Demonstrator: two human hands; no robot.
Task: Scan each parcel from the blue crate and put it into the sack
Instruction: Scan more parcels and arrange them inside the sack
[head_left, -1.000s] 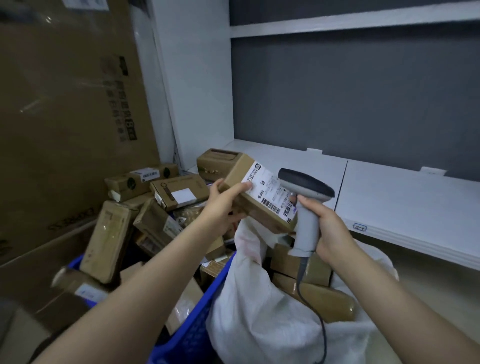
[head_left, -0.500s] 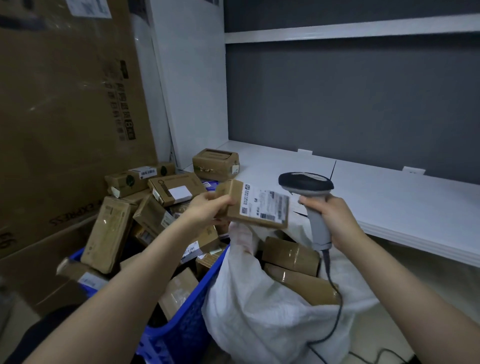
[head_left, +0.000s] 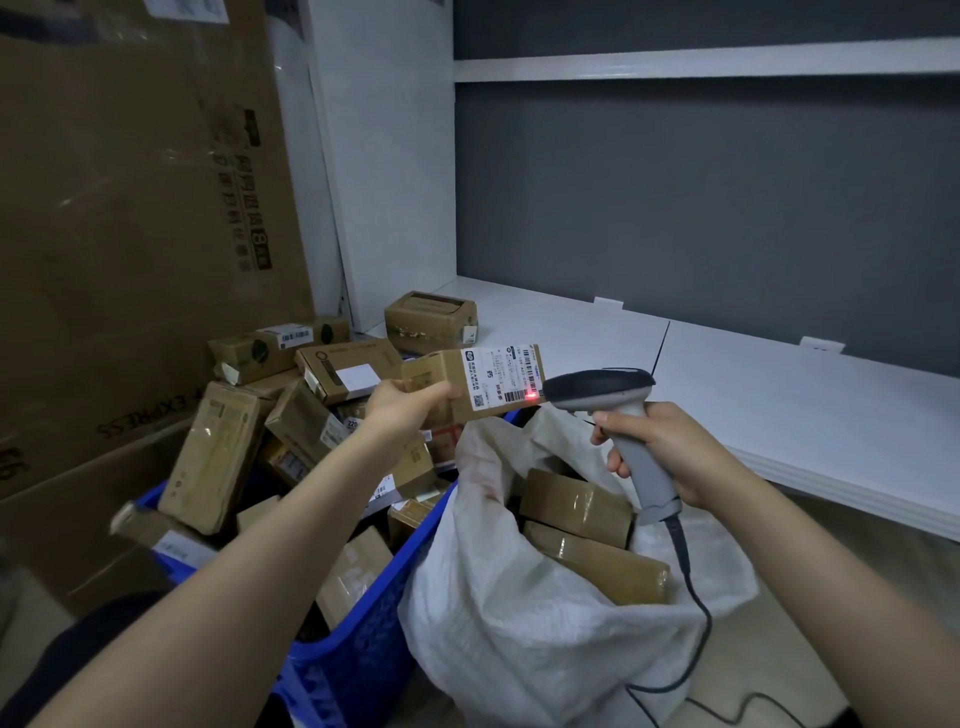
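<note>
My left hand (head_left: 402, 405) grips a small brown parcel (head_left: 470, 382) by its left end, white label facing me, above the sack's mouth. A red scan dot glows on the label's barcode. My right hand (head_left: 662, 452) grips the handle of a grey barcode scanner (head_left: 605, 392), whose head points at the label from the right. The blue crate (head_left: 363, 649) at lower left is piled with several brown parcels. The white sack (head_left: 524, 634) stands open to its right with brown parcels (head_left: 576, 506) inside.
Big cardboard boxes (head_left: 119, 249) lean along the left wall. A white shelf (head_left: 779, 395) runs along the grey back wall, with one brown box (head_left: 431, 322) at its left end. The scanner's cable (head_left: 696, 618) trails down over the sack to the floor.
The parcel has turned so its label faces me and sits level. The scanner head has swung to point at the barcode, and the red dot now shows on the label.
</note>
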